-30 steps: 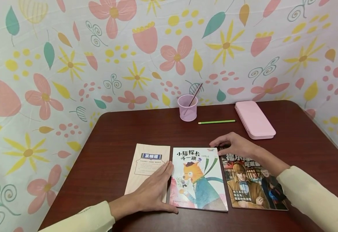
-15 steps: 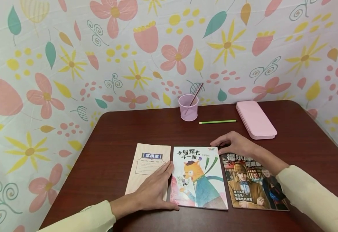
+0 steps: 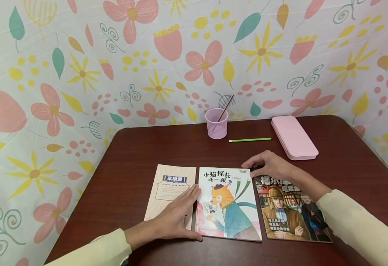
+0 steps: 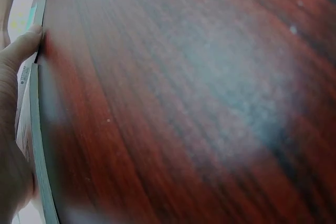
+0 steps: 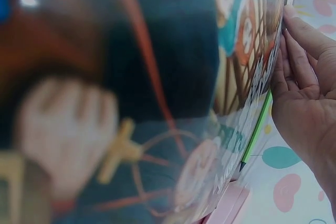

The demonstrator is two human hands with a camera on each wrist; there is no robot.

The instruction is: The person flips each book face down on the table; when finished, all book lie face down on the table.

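Observation:
Three books lie side by side near the table's front edge: a beige booklet (image 3: 172,184), a cat-cover book (image 3: 228,207) and a detective-cover book (image 3: 292,214). My left hand (image 3: 184,216) lies flat on the beige booklet, fingers straight, with its thumb along the cat book's left edge (image 4: 38,145). My right hand (image 3: 265,164) arches over the top edge where the cat book and detective book meet. Its fingertips (image 5: 289,40) touch the books' edge. The left wrist view shows my left thumb (image 4: 18,51) against a book edge.
A pink cup (image 3: 216,123) holding a stick stands at the back of the dark wooden table (image 3: 130,155). A green pencil (image 3: 249,139) and a closed pink case (image 3: 293,137) lie at the back right. Flowered walls close in the back and sides.

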